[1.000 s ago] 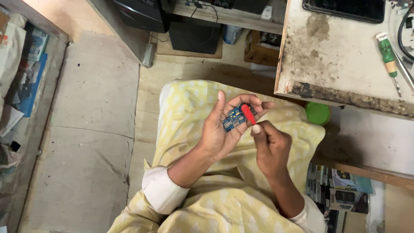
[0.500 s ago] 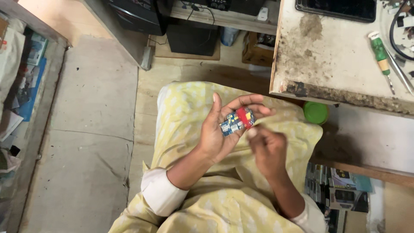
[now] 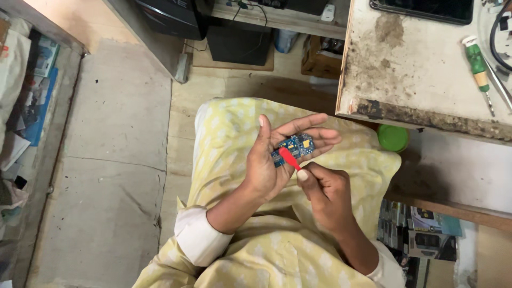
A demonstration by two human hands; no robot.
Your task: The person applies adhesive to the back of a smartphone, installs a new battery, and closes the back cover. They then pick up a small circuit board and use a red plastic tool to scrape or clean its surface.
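My left hand is held palm up over my lap, with a small blue circuit board lying across its fingers. My right hand sits just below and to the right, its fingers closed on a small red-handled tool. The red tool lies against the lower left part of the board. Both hands hover above my yellow patterned garment.
A worn, stained white worktable is at the upper right, with a green-handled screwdriver and a dark tablet on it. A green round lid sits below its edge. Dark boxes stand ahead; papers clutter the left shelf.
My right hand has shifted slightly, and the red tool now lies lower on the board, near its left side. My left hand has kept the board in nearly the same place.
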